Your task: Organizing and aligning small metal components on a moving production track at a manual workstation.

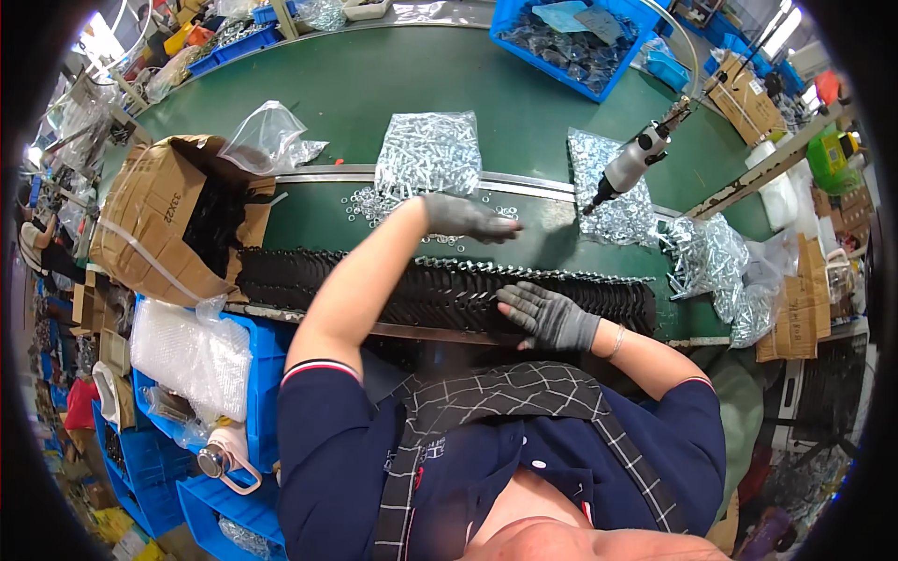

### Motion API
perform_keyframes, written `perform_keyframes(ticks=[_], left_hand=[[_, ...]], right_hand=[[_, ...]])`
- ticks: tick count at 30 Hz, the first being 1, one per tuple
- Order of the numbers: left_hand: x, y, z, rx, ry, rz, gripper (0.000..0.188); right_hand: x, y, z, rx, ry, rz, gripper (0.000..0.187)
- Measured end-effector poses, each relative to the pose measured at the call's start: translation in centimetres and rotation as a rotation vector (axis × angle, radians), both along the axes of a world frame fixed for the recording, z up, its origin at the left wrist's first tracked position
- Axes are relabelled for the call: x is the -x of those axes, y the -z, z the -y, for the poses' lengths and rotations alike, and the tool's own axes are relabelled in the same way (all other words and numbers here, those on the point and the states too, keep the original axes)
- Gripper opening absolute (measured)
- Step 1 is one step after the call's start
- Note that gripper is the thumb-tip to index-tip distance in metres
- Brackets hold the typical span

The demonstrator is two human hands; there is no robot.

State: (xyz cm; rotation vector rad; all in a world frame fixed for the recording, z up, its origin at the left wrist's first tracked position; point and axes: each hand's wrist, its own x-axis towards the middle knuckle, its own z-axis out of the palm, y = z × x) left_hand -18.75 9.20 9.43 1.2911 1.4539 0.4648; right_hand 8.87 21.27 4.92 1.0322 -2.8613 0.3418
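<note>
Two grey-gloved hands are over the bench's near edge. My left hand (470, 220) reaches across the loose washers (369, 206), its fingers stretched out to the right; nothing shows in it. Below it lies a long row of black bracket-like parts (374, 294), packed side by side, with a line of silver bolts (561, 274) along the far edge. My right hand (554, 318) rests on the right half of this row, fingers extended and lying flat. The undersides of both hands are hidden.
A power screwdriver (636, 161) hangs at the right above a bag of bolts (613, 201). Another bolt bag (428, 154) lies behind my left hand. An open cardboard box (154, 220) stands left; a blue bin (571, 47) is at the back. More bagged bolts (706, 266) lie far right.
</note>
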Motion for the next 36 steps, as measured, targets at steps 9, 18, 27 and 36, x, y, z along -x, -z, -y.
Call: perform_keyframes(ticks=[9,18,27,36], left_hand=[[0.3,1.6,5.9,0.014,0.063,-0.041,0.067],[-2.4,0.6,6.2,-0.079,-0.076,-0.047,0.065],[-2.7,3.0,4.8,-0.086,-0.221,0.27,0.062],[-2.0,2.8,7.2,-0.271,-0.459,0.55,0.055]], right_hand=[[7.0,1.0,5.0,0.102,-0.136,0.01,0.092],[6.9,0.6,5.1,0.128,-0.151,0.005,0.086],[6.0,-0.1,4.8,0.082,-0.103,0.012,0.076],[8.4,-0.7,7.4,0.13,-0.118,-0.011,0.08]])
